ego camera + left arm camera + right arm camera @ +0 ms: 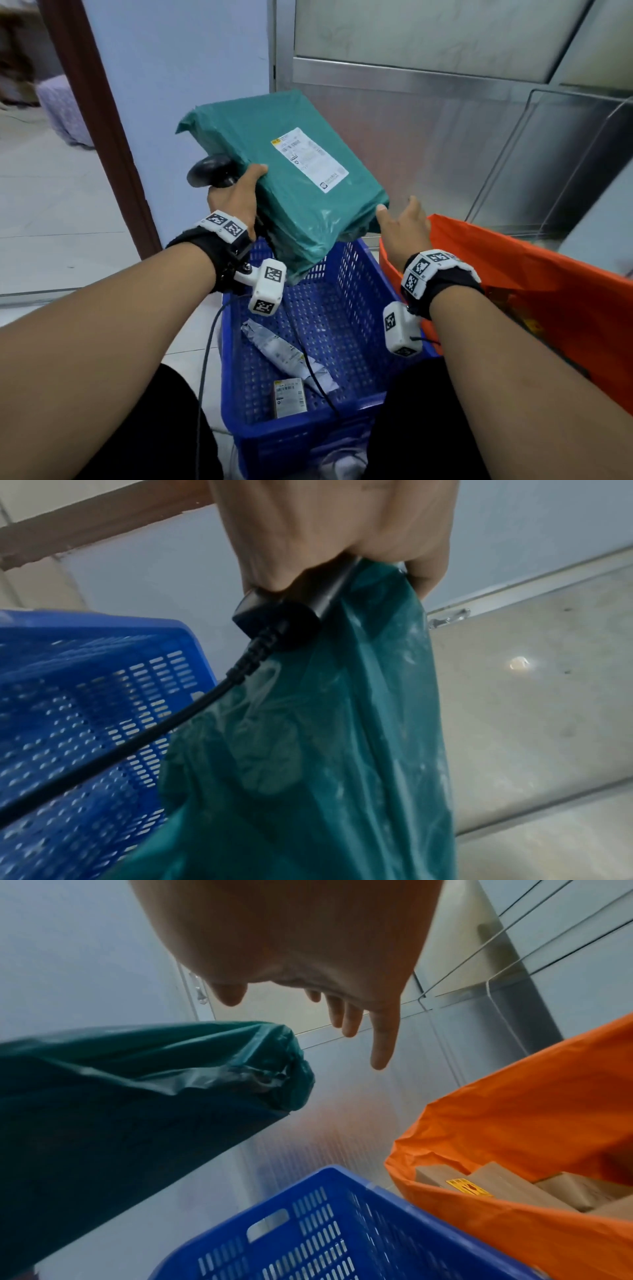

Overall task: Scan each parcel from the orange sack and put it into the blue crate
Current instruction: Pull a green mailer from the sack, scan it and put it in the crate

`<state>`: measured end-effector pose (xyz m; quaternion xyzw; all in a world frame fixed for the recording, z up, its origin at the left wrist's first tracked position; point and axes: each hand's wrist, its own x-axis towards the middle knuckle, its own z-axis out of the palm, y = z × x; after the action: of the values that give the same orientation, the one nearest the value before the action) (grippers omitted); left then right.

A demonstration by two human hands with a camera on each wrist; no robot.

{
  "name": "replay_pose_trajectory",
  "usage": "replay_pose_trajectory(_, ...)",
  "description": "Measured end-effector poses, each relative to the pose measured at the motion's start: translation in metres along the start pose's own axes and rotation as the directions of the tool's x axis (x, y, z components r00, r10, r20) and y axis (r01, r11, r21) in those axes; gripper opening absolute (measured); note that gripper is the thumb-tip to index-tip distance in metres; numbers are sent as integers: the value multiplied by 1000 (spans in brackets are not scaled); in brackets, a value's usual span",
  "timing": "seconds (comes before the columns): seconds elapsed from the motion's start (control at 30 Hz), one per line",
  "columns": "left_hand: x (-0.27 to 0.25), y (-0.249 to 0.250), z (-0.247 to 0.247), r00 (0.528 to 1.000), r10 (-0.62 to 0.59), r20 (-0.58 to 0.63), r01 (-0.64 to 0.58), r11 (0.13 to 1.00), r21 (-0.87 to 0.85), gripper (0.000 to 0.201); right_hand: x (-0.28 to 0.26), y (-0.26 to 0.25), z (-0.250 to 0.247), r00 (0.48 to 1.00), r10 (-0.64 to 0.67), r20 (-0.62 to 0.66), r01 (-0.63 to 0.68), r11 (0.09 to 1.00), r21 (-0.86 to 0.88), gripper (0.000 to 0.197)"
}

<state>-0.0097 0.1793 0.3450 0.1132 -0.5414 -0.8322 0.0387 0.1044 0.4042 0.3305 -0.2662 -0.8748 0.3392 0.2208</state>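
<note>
While the left hand [233, 202] has its fingers clamped on both the black scanner [212, 170] and the near edge of the green parcel [291, 192], that parcel hangs tilted over the far end of the blue crate [346, 274], label [309, 159] facing up. Two small parcels already lie on the crate floor. To place it well, I judge the parcel should be lowered flat before letting go, keeping the scanner's cable [205, 363] from being trapped beneath. Just right of the parcel, the right hand [404, 229] has its fingers apart and relaxed, holding nothing; whether the thumb touches the corner I cannot tell. Further right, the orange sack [534, 284] stands open with brown parcels inside
</note>
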Motion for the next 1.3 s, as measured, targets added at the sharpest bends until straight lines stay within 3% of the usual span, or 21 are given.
replay_pose_trajectory(0.1,1,0,-2,992,63,108,-67,997,37,60,1,11,-10,995,43,94,-53,993,106,85)
replay_pose_trajectory(0.2,-1,-1,-5,961,130,246,-153,985,79,48,-2,19,-18,972,30,233,-108,937,331,102)
replay_pose_trajectory(0.3,-8,-5,-8,922,108,372,-164,979,122,53,-9,21,-27,930,8,368,-174,891,419,54)
replay_pose_trajectory(0.33,-11,-7,-8,912,89,400,-159,976,146,51,-10,23,-30,919,8,394,-189,886,423,47)
replay_pose_trajectory(0.47,-23,-8,-8,885,77,459,-177,968,179,32,-15,33,-37,882,115,457,-317,863,394,54)
replay_pose_trajectory(0.7,-29,-2,-1,887,53,458,-111,989,101,36,-18,27,-43,859,106,501,-419,707,569,69)
replay_pose_trajectory(0.87,-25,-3,-2,885,40,464,-79,995,66,56,-22,18,-45,836,48,547,-473,571,671,55)
replay_pose_trajectory(1.1,-23,-6,-7,885,23,465,-70,994,85,50,-23,19,-45,818,74,570,-497,590,636,57)
replay_pose_trajectory(1.3,-21,-8,-8,873,26,486,-87,991,103,58,-25,18,-48,789,18,614,-511,575,639,26)
